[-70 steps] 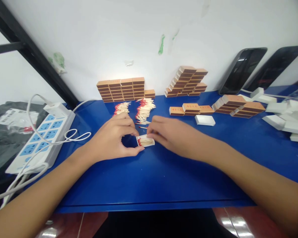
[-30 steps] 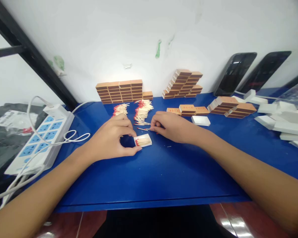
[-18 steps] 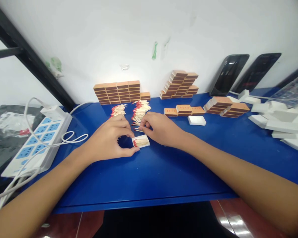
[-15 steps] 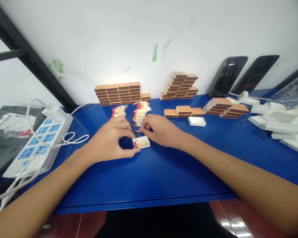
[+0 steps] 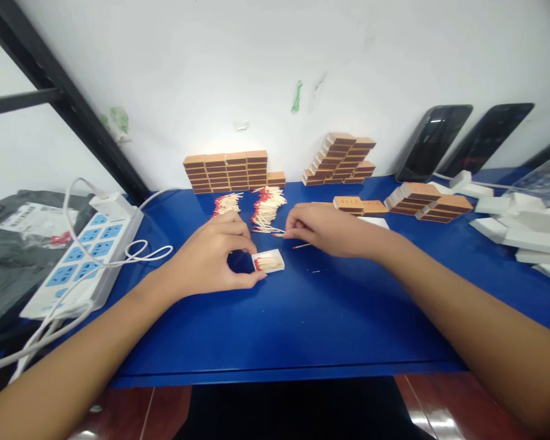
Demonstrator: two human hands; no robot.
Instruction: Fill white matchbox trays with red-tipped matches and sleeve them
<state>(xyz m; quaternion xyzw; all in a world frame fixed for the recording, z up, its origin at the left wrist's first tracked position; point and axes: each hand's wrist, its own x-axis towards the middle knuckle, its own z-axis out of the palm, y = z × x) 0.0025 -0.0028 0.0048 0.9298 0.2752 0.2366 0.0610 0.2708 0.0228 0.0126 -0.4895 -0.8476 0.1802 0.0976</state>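
White card tray (image 5: 272,254), mid-frame, is likely light and crushable; your left hand (image 5: 213,256) rightly pinches its side walls between fingers. Your right hand (image 5: 332,227) has narrowed fingers near the match pile (image 5: 267,209); any grip is unclear.

Matt white card, that was the tray (image 5: 280,259) in the pinch of the left hand (image 5: 222,253), and the matchsticks (image 5: 268,264) inside it showed pale, bare wood! Under that grip gleamed a smooth, glossy blue tabletop (image 5: 238,330), while beyond it stood matt card matchboxes (image 5: 227,172) and, leftward, a smooth plastic power strip (image 5: 83,252).
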